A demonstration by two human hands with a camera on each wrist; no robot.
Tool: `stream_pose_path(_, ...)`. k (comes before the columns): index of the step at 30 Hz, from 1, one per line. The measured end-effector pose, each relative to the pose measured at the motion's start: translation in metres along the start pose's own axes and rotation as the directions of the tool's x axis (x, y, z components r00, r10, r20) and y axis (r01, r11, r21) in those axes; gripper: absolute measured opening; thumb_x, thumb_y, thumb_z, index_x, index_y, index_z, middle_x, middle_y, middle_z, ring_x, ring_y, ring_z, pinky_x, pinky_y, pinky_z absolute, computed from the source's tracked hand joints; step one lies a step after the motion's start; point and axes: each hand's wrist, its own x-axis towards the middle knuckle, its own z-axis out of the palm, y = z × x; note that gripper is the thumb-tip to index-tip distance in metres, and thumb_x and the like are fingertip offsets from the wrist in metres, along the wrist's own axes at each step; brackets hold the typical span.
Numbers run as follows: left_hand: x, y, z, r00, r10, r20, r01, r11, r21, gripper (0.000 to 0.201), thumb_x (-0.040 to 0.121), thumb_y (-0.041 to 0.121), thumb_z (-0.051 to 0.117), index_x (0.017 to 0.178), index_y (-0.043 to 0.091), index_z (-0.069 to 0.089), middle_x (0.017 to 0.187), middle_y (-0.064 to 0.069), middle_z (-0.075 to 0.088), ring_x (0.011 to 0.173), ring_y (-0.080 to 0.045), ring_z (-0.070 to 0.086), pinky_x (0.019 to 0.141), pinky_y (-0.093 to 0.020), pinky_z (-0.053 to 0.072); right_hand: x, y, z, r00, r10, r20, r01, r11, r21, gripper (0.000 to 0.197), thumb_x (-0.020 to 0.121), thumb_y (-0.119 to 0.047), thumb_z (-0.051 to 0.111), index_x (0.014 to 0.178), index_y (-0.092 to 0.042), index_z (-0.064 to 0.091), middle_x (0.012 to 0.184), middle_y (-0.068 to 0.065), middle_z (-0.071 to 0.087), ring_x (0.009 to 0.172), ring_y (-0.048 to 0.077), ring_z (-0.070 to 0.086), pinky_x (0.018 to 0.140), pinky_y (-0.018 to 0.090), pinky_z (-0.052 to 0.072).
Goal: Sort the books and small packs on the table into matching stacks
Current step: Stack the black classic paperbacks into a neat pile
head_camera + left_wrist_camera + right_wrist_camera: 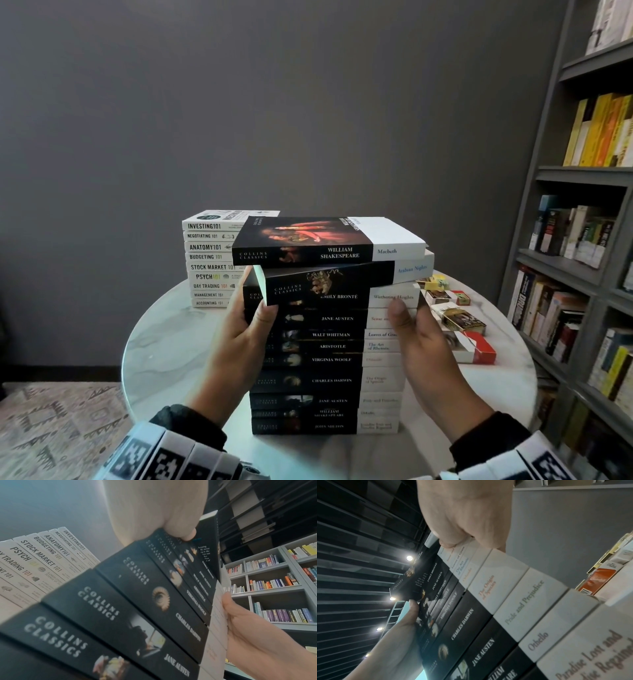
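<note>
A tall stack of black-and-white Collins Classics books (329, 359) stands mid-table. On top lie Macbeth (329, 253) and, under it, Arabian Nights (342, 277), both skewed, with a left corner sticking out. My left hand (251, 318) grips the stack's left end at the Emily Brontë and Jane Austen spines, thumb (181, 531) on the front. My right hand (411, 322) holds the right end at the same height, thumb (447, 545) on the white spine part. A white "101" stack (209, 267) stands behind on the left. Several small packs (459, 318) lie on the right.
The round marble table (164, 342) shows bare surface at front left. A red-and-white pack (479, 349) lies nearest my right wrist. Grey bookshelves (582, 274) full of books stand close on the right. A patterned rug (51, 418) covers the floor to the left.
</note>
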Motion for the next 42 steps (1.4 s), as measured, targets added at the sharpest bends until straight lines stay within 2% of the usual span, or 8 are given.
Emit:
stream_pose_path(8,0.0,-0.002,0.002,0.999,0.013,-0.034,-0.012,1.0,0.023,0.09,0.069,0.075,0.055,0.119,0.002,0.053,0.109,-0.006,0.062,0.106,-0.021,0.054,0.101,-0.056,0.037,-0.001,-0.001,0.001,1.0,-0.025,0.012,0.025,1.0,-0.012,0.097,0.032,-0.093,0.057,0.103,-0.027,0.054,0.089,-0.024,0.07,0.084,-0.004,0.066,0.062,0.01,0.05)
stream_pose_path(14,0.001,-0.005,-0.001,1.0,0.013,-0.02,-0.013,1.0,0.007,0.089,0.072,0.071,0.058,0.128,0.002,0.047,0.121,-0.015,0.059,0.116,-0.031,0.052,0.102,-0.058,0.035,0.0,-0.001,0.001,0.999,0.002,0.044,-0.003,1.0,0.031,0.099,0.031,-0.09,0.062,0.107,-0.028,0.055,0.092,-0.019,0.072,0.085,0.0,0.068,0.062,0.012,0.052)
stream_pose_path(19,0.001,-0.01,-0.005,0.996,-0.088,0.029,0.089,0.995,-0.042,0.082,0.056,0.071,0.07,0.116,0.016,0.055,0.103,0.002,0.067,0.099,-0.015,0.06,0.087,-0.037,0.049,0.003,-0.001,-0.001,0.995,0.023,0.093,-0.03,0.997,0.07,0.095,0.03,-0.082,0.071,0.107,-0.029,0.058,0.098,-0.01,0.073,0.09,0.008,0.069,0.068,0.021,0.056)
stream_pose_path(22,0.0,-0.012,-0.006,0.985,-0.146,0.091,0.152,0.987,-0.054,0.088,0.048,0.078,0.07,0.109,0.015,0.058,0.098,0.001,0.07,0.094,-0.015,0.064,0.077,-0.027,0.05,0.004,0.0,-0.002,0.995,0.01,0.098,-0.016,0.998,0.059,0.091,0.035,-0.082,0.071,0.107,-0.029,0.059,0.101,-0.006,0.073,0.094,0.012,0.069,0.077,0.029,0.057)
stream_pose_path(25,0.001,-0.014,-0.006,0.985,-0.144,0.097,0.149,0.987,-0.055,0.092,0.049,0.076,0.071,0.112,0.01,0.057,0.1,-0.003,0.07,0.096,-0.018,0.064,0.08,-0.031,0.049,0.002,-0.001,-0.001,0.994,-0.001,0.107,-0.01,0.996,0.093,0.091,0.035,-0.079,0.073,0.107,-0.027,0.058,0.099,-0.006,0.073,0.09,0.012,0.07,0.068,0.022,0.056)
stream_pose_path(29,0.0,-0.016,-0.006,0.992,-0.099,0.083,0.103,0.994,-0.035,0.091,0.054,0.076,0.068,0.114,0.009,0.056,0.104,-0.005,0.068,0.1,-0.019,0.063,0.088,-0.039,0.048,0.002,0.0,0.0,0.995,0.002,0.1,-0.011,0.995,0.096,0.096,0.033,-0.081,0.072,0.11,-0.025,0.058,0.097,-0.007,0.073,0.088,0.01,0.07,0.065,0.018,0.054)
stream_pose_path(36,-0.001,-0.013,-0.002,0.996,-0.062,0.071,0.064,0.998,-0.024,0.072,0.06,0.074,0.066,0.108,0.02,0.057,0.101,0.005,0.07,0.097,-0.009,0.064,0.083,-0.022,0.049,0.003,0.002,-0.001,0.995,0.007,0.101,-0.015,0.996,0.082,0.096,0.036,-0.081,0.071,0.113,-0.025,0.057,0.1,-0.005,0.073,0.091,0.012,0.07,0.068,0.02,0.055)
stream_pose_path(42,-0.002,-0.014,-0.002,0.997,-0.042,0.067,0.045,0.998,-0.041,0.072,0.06,0.072,0.067,0.108,0.019,0.057,0.1,0.004,0.07,0.095,-0.009,0.064,0.08,-0.022,0.049,0.003,0.001,-0.001,0.994,-0.004,0.105,-0.006,0.996,0.09,0.096,0.037,-0.08,0.072,0.114,-0.024,0.056,0.101,-0.004,0.073,0.092,0.013,0.07,0.069,0.021,0.056)
